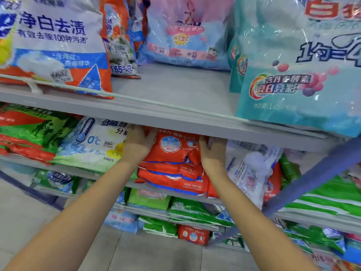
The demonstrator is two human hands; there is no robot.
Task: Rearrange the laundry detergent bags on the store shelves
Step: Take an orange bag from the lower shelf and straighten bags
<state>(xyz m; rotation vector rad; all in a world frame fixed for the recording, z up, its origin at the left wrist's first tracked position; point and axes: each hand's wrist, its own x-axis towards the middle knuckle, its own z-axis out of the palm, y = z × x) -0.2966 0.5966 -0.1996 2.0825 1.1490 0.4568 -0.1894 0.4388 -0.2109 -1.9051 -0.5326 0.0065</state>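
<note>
Left hand [139, 141], right hand [212, 151] clasp orange bag [173, 151] (arms outstretched).

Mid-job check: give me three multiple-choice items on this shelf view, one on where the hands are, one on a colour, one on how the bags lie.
1. The left hand and right hand are at:
A the top shelf
B the orange bag stack one shelf down
C the floor

2. The 0°C bag is mostly:
A black
B pink
C white

3. In that stack the bags:
A hang on hooks
B lie one on another
C stand apart

Answers:
1. B, the hands flank the stack under the upper shelf.
2. C, its front is white.
3. B, several orange layers show.
</note>
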